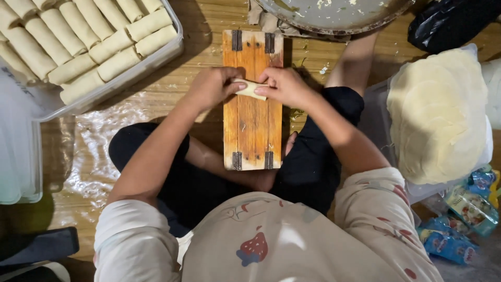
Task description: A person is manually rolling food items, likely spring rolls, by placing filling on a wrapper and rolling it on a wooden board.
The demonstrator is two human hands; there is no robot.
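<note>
A pale rolled pastry roll (250, 89) lies across the upper part of a wooden board (252, 130) with metal hinges at both ends. My left hand (211, 86) pinches the roll's left end. My right hand (284, 86) grips its right end and covers part of it. The board rests over my crossed legs in black trousers (313, 167).
A clear plastic tray (125, 78) at top left holds several finished rolls (78, 36). A stack of round thin wrappers (438, 115) sits at right. A metal pan (334, 15) lies beyond the board. Blue packets (459, 230) lie at bottom right; a clear lid (21, 156) at left.
</note>
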